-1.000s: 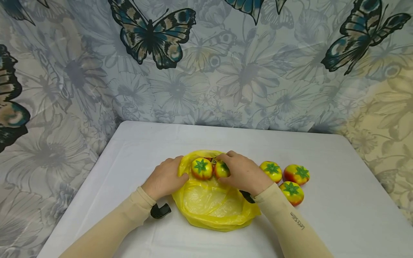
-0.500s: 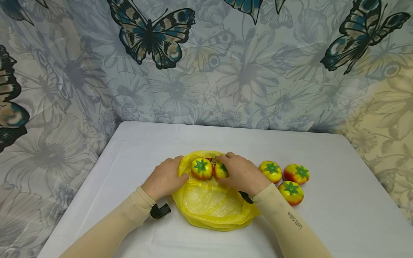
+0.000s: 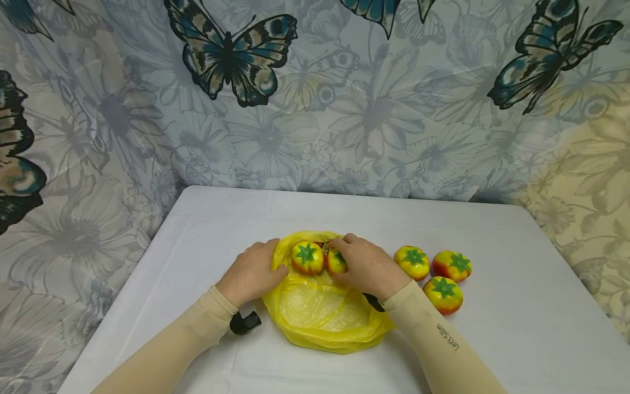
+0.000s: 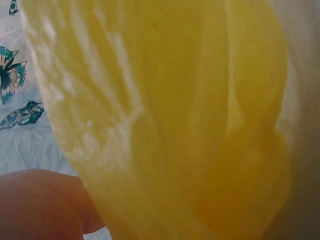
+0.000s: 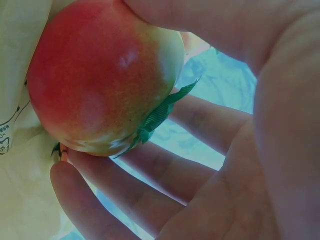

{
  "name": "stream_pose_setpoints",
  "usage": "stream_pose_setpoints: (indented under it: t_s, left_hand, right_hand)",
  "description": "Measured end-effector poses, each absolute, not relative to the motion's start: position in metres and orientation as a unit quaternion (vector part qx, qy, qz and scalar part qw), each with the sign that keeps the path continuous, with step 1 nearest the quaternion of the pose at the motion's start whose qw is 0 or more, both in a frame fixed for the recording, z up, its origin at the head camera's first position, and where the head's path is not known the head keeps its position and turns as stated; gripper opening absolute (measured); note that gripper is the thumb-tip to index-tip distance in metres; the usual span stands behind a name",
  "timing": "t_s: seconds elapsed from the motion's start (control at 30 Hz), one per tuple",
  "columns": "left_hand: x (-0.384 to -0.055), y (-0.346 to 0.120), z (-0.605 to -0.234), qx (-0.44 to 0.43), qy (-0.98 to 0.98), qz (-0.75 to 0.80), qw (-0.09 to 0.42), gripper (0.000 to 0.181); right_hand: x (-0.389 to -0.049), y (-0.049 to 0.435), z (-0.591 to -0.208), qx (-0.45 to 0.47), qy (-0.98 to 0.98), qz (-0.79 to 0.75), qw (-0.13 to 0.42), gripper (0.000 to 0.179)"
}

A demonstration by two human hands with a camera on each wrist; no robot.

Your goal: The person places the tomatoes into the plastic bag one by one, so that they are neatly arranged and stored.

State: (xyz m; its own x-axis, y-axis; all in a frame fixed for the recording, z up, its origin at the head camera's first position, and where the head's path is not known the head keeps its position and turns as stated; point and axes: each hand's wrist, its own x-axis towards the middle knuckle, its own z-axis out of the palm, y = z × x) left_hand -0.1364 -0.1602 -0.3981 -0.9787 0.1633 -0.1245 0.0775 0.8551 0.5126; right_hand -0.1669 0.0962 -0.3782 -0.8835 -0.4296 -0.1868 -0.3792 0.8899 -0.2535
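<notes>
An open yellow plastic bag [image 3: 334, 343] lies on the white table. My left hand [image 3: 251, 271] holds the bag's left rim, its thumb over the edge; in the left wrist view the yellow film [image 4: 165, 110] fills most of the picture. At the bag's upper right, my right hand [image 3: 371, 267] grips a tomato [image 5: 105, 75], red and yellow with a green star-shaped calyx, thumb on one side and fingers around the other. Another tomato [image 3: 307, 258] sits beside it in the bag's mouth. A dark red bit of something shows behind these two, mostly hidden.
Three more tomatoes stand close together right of the bag: a left one [image 3: 411, 262], a right one [image 3: 451, 266] and a front one [image 3: 443, 295]. Behind the white table [image 3: 246, 213] hangs a butterfly-print cloth [image 3: 315, 126].
My right hand and forearm have shifted very slightly to the left. The left hand, the bag and the tomatoes stay about where they were.
</notes>
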Motion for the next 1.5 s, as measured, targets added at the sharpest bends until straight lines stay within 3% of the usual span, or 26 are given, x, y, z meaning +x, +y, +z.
stream_pose_setpoints:
  t_s: [0.43,0.83,1.13,1.5]
  left_hand:
    - [-0.134,-0.158,-0.397,0.065,0.961,0.254,0.081,0.068]
    - [-0.134,-0.156,-0.396,0.065,0.962,0.251,0.086,0.070]
    - [-0.133,-0.158,-0.398,0.064,0.962,0.251,0.092,0.071]
    - [-0.131,-0.156,-0.397,0.078,0.962,0.248,0.082,0.068]
  right_hand:
    - [-0.158,0.109,-0.364,-0.220,0.961,-0.130,0.106,0.072]
    - [-0.123,0.191,-0.337,-0.200,0.972,-0.124,0.011,0.062]
    - [-0.095,0.249,-0.348,-0.125,0.987,-0.100,0.023,0.062]
    - [-0.080,0.270,-0.370,-0.091,0.992,-0.086,0.021,0.072]
